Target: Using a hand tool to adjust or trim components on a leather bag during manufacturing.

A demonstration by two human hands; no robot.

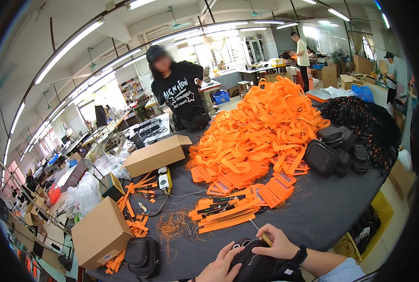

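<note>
At the bottom of the head view my left hand (223, 263) grips a black zippered pouch (247, 263) from the left. My right hand (273, 244) holds a thin metal tool with a light handle (266, 238), its fingers also on the pouch's top. Just beyond my hands lie stacked orange strips with black labels (223, 211) and orange tags (275, 190). A tangle of orange threads (172, 228) is to the left, near another black pouch (141, 256).
The dark table (322, 211) carries a large orange strap heap (261, 122), several black pouches (322, 157), a dark cord pile (360, 122), cardboard boxes (101, 230) and a power strip (164, 178). A person in black (176, 94) stands across it. Other people stand farther back.
</note>
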